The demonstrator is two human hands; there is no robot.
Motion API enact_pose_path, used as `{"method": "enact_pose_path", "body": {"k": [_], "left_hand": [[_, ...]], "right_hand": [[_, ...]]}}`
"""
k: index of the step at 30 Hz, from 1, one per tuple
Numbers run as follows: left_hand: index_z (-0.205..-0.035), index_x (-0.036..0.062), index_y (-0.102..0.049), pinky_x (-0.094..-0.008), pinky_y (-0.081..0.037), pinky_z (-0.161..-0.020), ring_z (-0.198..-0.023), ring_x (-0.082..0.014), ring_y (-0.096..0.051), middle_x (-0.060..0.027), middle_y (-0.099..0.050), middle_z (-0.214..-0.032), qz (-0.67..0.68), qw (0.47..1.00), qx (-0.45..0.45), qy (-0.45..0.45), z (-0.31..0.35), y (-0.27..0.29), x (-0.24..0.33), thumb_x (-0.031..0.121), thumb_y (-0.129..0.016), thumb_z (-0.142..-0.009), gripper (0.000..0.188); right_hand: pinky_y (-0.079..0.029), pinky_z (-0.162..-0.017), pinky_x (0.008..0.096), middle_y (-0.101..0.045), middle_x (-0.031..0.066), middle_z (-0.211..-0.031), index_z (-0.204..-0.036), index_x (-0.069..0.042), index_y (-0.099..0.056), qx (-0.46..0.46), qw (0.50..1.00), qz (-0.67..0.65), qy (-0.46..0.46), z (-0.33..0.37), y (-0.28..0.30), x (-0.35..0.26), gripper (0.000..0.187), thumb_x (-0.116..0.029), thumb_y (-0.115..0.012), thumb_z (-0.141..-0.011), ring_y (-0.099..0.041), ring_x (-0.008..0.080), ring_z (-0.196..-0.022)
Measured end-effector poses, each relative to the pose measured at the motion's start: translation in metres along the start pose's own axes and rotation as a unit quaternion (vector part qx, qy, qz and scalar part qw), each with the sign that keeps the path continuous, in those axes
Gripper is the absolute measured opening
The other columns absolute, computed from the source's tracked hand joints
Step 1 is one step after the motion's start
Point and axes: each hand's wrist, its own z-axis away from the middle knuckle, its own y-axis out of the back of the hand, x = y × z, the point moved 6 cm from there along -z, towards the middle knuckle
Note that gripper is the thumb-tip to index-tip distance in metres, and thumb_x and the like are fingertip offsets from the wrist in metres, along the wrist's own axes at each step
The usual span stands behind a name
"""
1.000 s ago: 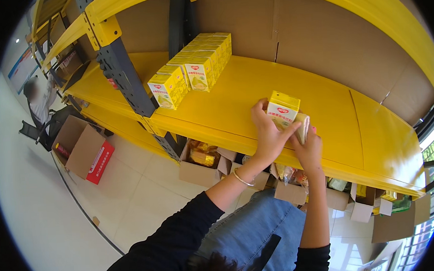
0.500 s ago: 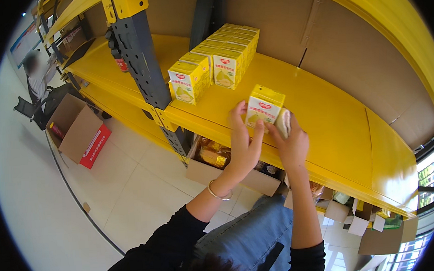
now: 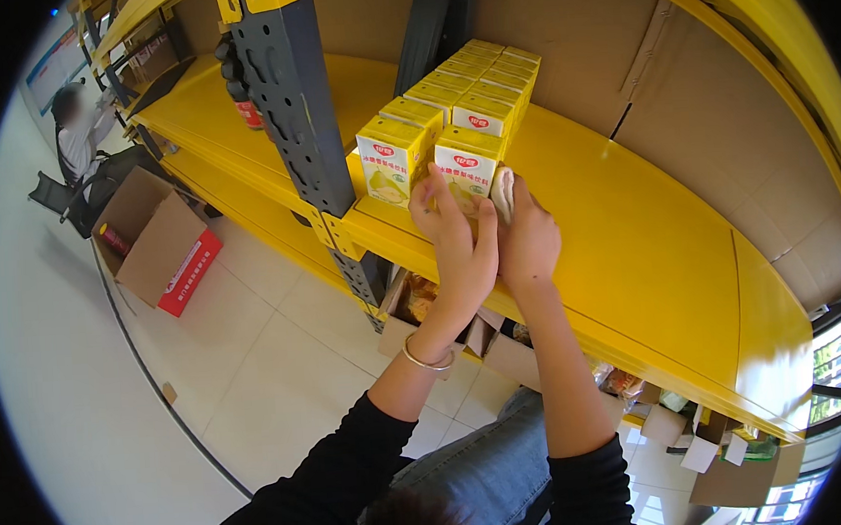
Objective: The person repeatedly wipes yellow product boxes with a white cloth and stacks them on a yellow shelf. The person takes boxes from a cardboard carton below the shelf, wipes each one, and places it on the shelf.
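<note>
A yellow and white drink carton (image 3: 466, 166) with a pear picture stands upright at the front of the right-hand row on the yellow shelf (image 3: 630, 221). My left hand (image 3: 456, 241) grips its lower left side, fingers at the edge and thumb across the front. On the carton's other side, my right hand (image 3: 532, 239) is closed round a folded whitish cloth (image 3: 504, 195) and presses against the carton. Just left stands the front carton (image 3: 387, 163) of the neighbouring row. More matching cartons (image 3: 486, 71) run back behind both; my fingers hide the carton's lower part.
A dark perforated upright (image 3: 291, 107) rises left of the cartons. Cardboard (image 3: 561, 33) backs the shelf. Open boxes of packaged goods (image 3: 413, 301) stand below. Farther left are a red-banded cardboard box (image 3: 164, 244) on the floor and a seated person (image 3: 85, 129).
Both hands have moved left and slightly up with the carton, from the open part of the shelf to the front of the right-hand row. The view has shifted slightly too.
</note>
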Motion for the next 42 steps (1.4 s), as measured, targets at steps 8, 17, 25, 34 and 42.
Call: {"method": "enact_pose_path", "body": {"k": [8, 17, 25, 34, 42], "left_hand": [[-0.137, -0.0137, -0.01, -0.0408, -0.016, -0.105, -0.122, -0.0365, -0.019, -0.0272, -0.016, -0.133, -0.066, 0.998, 0.012, -0.019, -0.012, -0.007, -0.002, 0.012, -0.05, -0.086, 0.069], [-0.136, -0.0141, -0.009, -0.0408, -0.016, -0.105, -0.124, -0.0368, -0.017, -0.0281, -0.01, -0.135, -0.057, 0.998, 0.009, -0.025, -0.01, -0.012, 0.0, 0.013, -0.048, -0.087, 0.068], [-0.136, -0.0142, -0.01, -0.0416, -0.015, -0.105, -0.124, -0.0376, -0.017, -0.029, -0.008, -0.136, -0.04, 0.999, 0.005, -0.018, -0.012, -0.016, 0.001, 0.015, -0.048, -0.089, 0.068], [-0.135, -0.0155, -0.007, -0.0422, -0.015, -0.106, -0.124, -0.0387, -0.017, -0.0294, -0.008, -0.136, -0.058, 0.998, 0.006, -0.005, -0.021, -0.025, -0.008, 0.019, -0.049, -0.09, 0.071], [-0.135, -0.0146, -0.008, -0.0417, -0.017, -0.106, -0.124, -0.039, -0.018, -0.0269, -0.007, -0.137, -0.05, 0.999, 0.015, 0.006, -0.021, -0.029, -0.01, 0.023, -0.049, -0.09, 0.071]], "right_hand": [[-0.049, -0.053, 0.0434, -0.063, 0.0147, -0.082, -0.098, -0.008, -0.048, 0.069, 0.994, 0.029, 0.074, -0.007, -0.011, -0.008, 0.038, -0.042, -0.056, -0.085, -0.062, 0.0353, -0.065], [-0.053, -0.055, 0.0394, -0.059, 0.0124, -0.1, -0.111, -0.009, -0.048, 0.039, 0.992, 0.083, 0.086, -0.012, -0.016, -0.01, 0.041, -0.04, -0.054, -0.086, -0.063, 0.0334, -0.066], [-0.053, -0.068, 0.041, -0.05, 0.0156, -0.128, -0.117, -0.006, -0.044, 0.014, 0.997, 0.01, 0.078, -0.015, -0.019, -0.008, 0.045, -0.036, -0.054, -0.086, -0.063, 0.0324, -0.089], [-0.053, -0.072, 0.0396, -0.048, 0.0122, -0.131, -0.13, -0.004, -0.037, -0.008, 0.997, 0.003, 0.076, -0.016, -0.016, -0.009, 0.052, -0.024, -0.053, -0.085, -0.061, 0.0313, -0.094], [-0.053, -0.071, 0.0385, -0.053, 0.013, -0.125, -0.131, -0.006, -0.037, 0.005, 0.997, 0.006, 0.072, -0.018, -0.016, -0.007, 0.052, -0.025, -0.053, -0.085, -0.062, 0.0297, -0.094]]}}
